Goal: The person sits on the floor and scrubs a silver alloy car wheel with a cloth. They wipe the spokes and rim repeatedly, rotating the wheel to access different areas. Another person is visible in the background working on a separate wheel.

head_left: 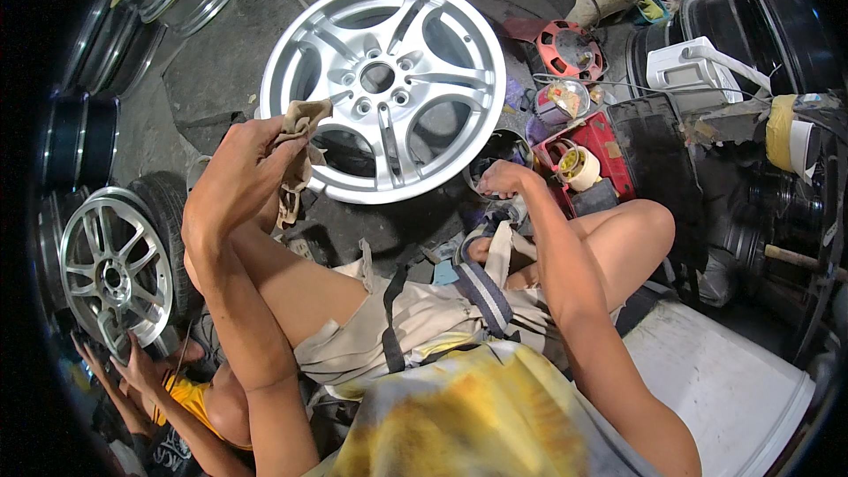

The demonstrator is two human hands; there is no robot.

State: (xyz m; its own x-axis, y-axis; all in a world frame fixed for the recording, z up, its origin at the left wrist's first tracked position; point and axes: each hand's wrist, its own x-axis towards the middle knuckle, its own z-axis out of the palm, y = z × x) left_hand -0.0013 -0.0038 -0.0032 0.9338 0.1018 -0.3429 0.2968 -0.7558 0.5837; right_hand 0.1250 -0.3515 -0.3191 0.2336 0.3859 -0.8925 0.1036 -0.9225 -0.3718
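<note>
A silver alloy wheel rim lies face up in front of me, its spokes and bolt holes showing. My left hand is closed on a crumpled beige rag at the rim's near left edge. Part of the cloth hangs below my fingers. Just off the rim's near right edge, my right hand has its fingers curled together at a dark round open container. What those fingers hold, if anything, is too small to make out.
At lower left a co-worker's hands are at another spoked wheel. A red tray with a cup of yellowish stuff stands to my right, near a red round part. A white box is beside me; more rims line both sides.
</note>
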